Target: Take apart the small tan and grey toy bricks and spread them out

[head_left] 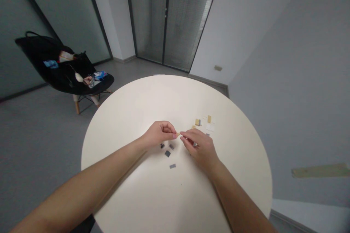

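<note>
Over the middle of the round white table [147, 98], my left hand [161, 133] pinches a small yellowish piece [178, 134] between thumb and finger. From the other side, the fingertips of my right hand [199, 145] close on the same piece. Below my left hand lie a small black piece [162, 146], a dark square piece [167, 153] and a grey piece [171, 146]. Closer to me is a flat grey piece [172, 166]. Beyond my right hand rest a yellow piece [209, 119], another yellow piece [197, 122] and a white piece [210, 127].
A black chair [62, 80] with a bag and small packets on it stands to the left of the table. Glass panels and a grey wall [295, 98] surround the area. A beige strip [319, 171] is on the wall at right.
</note>
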{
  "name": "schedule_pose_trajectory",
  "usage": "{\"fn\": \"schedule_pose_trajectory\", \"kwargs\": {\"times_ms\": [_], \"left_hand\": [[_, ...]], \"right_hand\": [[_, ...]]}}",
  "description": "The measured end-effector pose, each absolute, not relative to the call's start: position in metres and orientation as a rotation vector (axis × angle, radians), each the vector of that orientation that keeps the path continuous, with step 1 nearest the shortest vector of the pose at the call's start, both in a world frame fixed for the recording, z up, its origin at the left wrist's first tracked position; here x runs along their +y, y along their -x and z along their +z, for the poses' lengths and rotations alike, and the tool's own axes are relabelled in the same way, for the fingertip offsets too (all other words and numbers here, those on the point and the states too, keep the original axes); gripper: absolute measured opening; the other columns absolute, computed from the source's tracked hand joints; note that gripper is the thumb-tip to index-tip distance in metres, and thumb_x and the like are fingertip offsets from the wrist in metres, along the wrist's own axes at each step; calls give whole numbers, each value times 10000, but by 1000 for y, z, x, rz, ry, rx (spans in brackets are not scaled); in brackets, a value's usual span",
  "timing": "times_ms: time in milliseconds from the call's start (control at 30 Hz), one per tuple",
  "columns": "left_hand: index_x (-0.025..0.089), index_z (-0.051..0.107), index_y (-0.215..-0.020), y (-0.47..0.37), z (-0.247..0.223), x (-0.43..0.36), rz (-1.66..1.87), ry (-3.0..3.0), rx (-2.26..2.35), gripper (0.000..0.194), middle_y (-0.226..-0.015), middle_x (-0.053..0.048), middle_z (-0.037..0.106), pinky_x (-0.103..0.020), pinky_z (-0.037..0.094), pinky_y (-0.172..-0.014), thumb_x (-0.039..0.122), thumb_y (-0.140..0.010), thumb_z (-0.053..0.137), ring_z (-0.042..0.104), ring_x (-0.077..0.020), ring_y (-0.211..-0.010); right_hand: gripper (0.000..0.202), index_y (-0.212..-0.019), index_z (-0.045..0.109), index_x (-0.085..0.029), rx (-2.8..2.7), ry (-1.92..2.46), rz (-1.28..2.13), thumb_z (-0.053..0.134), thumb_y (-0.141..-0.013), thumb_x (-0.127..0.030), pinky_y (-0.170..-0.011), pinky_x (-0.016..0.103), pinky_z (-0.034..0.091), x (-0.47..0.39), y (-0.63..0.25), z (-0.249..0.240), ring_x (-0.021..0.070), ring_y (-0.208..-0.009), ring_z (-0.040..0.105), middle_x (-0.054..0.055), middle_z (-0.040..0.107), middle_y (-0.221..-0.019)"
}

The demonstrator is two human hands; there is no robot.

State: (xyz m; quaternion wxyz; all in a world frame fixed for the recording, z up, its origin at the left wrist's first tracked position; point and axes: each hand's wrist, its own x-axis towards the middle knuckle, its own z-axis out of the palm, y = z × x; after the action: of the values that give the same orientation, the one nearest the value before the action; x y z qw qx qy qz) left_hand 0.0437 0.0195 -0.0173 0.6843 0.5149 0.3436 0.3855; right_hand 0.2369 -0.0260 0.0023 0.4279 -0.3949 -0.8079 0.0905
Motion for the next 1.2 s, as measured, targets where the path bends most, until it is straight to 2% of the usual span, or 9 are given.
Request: {"fn": "schedule_pose_trajectory", "kwargs": {"times_ms": [233,433,667,800,967,1200], "left_hand": [[119,613,-715,-45,-14,18,835,-1147,765,293,-644,-8,665,-202,425,-575,272,-603,836,597,-89,-577],[114,601,-719,-45,-15,19,810,-1202,770,324,-641,-16,659,-202,397,-546,320,-613,828,583,-93,-561],[124,580,-740,-44,-11,18,796,-1260,812,325,-587,16,607,-180,289,-464,344,-644,799,469,-55,-471],[122,605,-759,-41,-10,21,762,-1367,811,266,-562,30,559,-184,254,-446,335,-697,752,410,-46,-451],[125,631,-774,-36,-11,23,707,-1515,836,239,-582,27,534,-202,316,-486,346,-726,709,443,-71,-503],[124,671,-797,-29,-9,24,594,-1694,881,210,-618,-13,579,-214,370,-516,331,-760,662,490,-99,-548]], "right_hand": [[209,-1051,644,-216,-2064,1006,191,642,-843,-236,-554,227,499,-25,-236,-3,121,-663,576,58,660,-875],[195,-1047,649,-211,-2091,1047,205,612,-856,-227,-609,245,516,-26,-235,0,132,-704,600,63,668,-891],[195,-1024,663,-208,-2089,1127,242,602,-846,-258,-632,263,506,-25,-242,5,130,-672,580,60,658,-877],[208,-991,687,-182,-2084,1330,204,617,-825,-285,-633,270,480,-19,-267,15,125,-624,553,58,644,-849],[213,-903,728,-185,-2168,1695,296,638,-771,-327,-634,270,434,-13,-299,22,142,-627,563,40,666,-775],[137,-724,745,-205,-2251,1965,481,627,-720,-275,-577,259,372,-15,-298,22,164,-630,596,37,697,-694]]}}
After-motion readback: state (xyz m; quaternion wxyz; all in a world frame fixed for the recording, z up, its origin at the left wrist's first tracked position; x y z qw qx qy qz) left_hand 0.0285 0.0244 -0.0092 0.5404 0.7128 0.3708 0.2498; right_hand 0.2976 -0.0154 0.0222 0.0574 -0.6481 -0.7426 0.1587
